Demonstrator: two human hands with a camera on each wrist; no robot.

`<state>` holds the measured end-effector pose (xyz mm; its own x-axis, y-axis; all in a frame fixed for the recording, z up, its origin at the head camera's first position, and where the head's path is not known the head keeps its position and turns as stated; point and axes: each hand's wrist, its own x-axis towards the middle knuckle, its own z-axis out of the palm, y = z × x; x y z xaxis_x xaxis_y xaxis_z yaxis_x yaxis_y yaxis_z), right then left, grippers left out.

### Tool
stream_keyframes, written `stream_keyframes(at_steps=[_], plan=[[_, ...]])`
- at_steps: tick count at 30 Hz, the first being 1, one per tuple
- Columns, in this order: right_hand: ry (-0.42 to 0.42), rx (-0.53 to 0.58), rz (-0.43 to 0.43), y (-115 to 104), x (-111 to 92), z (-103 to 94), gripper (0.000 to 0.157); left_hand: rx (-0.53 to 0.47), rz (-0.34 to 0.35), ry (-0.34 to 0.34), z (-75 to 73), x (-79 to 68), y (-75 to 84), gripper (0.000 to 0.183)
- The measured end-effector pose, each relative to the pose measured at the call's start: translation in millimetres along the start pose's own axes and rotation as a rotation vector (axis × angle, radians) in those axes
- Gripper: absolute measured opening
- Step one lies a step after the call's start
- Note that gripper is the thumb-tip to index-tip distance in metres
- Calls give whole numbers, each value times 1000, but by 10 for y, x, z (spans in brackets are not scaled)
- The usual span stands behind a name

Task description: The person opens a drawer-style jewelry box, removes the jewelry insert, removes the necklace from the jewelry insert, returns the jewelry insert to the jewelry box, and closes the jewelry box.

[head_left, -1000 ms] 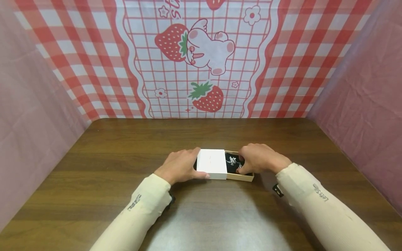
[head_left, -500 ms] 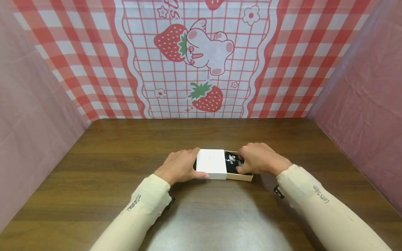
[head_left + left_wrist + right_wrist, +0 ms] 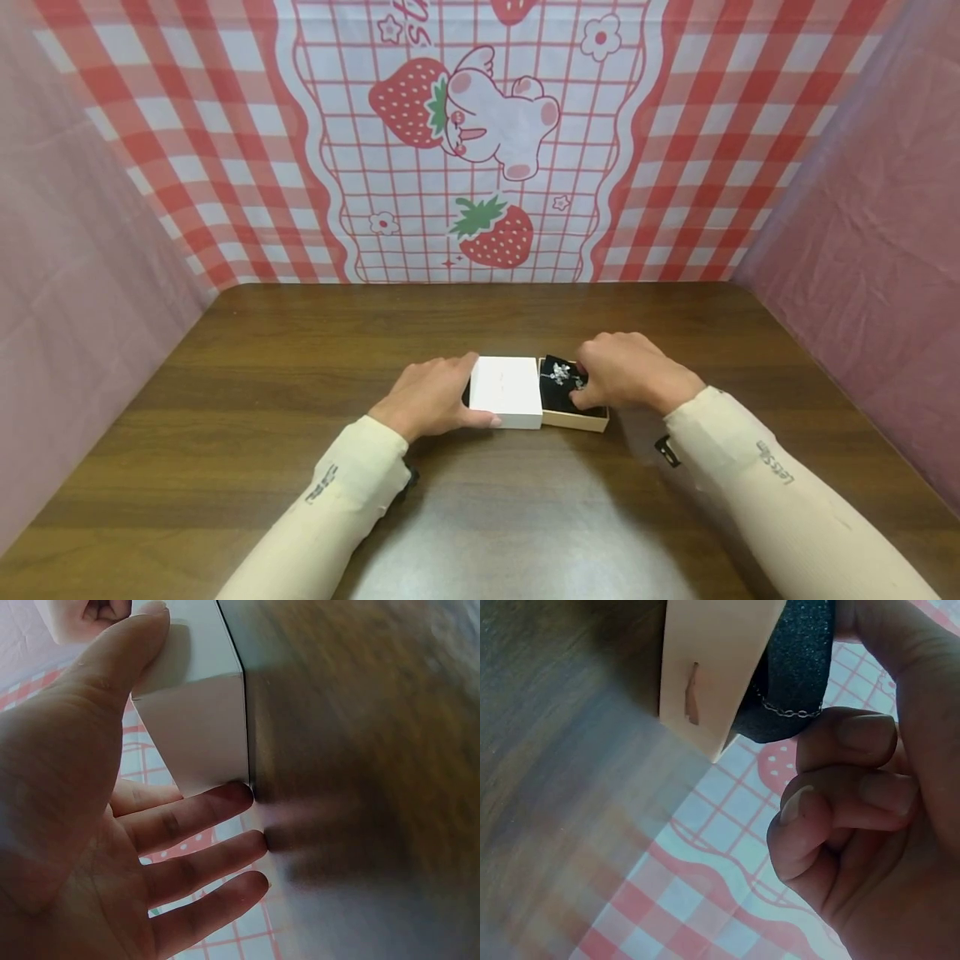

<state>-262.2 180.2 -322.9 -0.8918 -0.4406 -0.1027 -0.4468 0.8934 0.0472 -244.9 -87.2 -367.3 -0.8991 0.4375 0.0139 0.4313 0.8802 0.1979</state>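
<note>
Near the middle of the table lies a white box sleeve (image 3: pixel 504 392), with a tan drawer tray (image 3: pixel 576 422) pulled out of its right side. My left hand (image 3: pixel 431 396) grips the sleeve's left end, thumb along the near side. In the left wrist view, that thumb lies on the white sleeve (image 3: pixel 199 731). A black jewelry pad (image 3: pixel 557 397) bearing a silver chain with ornaments (image 3: pixel 561 373) sits tilted in the tray. My right hand (image 3: pixel 630 371) pinches its right part, covering some of it. The right wrist view has the black pad (image 3: pixel 799 671) raised above the tray wall (image 3: pixel 709 645).
The brown wooden table (image 3: pixel 480 517) extends around the box. A red-and-white checked cloth (image 3: pixel 480 142) with strawberry prints hangs behind it. Pink cloths (image 3: pixel 862 183) hang at both sides.
My right hand has shifted slightly up and to the right. The black pad has tilted up out of the tray with the silver chain on it. My left hand stays put.
</note>
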Motion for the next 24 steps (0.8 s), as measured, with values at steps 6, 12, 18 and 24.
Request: stream_keyframes(at_steps=[6,12,18,24], plan=[[16,-12,5,-15,-12,-30,35,-4,-1,-1,-4,-2,1,95],[20,13,28,-18,-47,-78,32,5,10,7,-8,-1,-2,95],[93,47,37,6,-71,-89,29,4,9,7,-14,3,1,95],[135,105,40,17,-90,-33,32,-6,3,0,-7,-7,11,94]])
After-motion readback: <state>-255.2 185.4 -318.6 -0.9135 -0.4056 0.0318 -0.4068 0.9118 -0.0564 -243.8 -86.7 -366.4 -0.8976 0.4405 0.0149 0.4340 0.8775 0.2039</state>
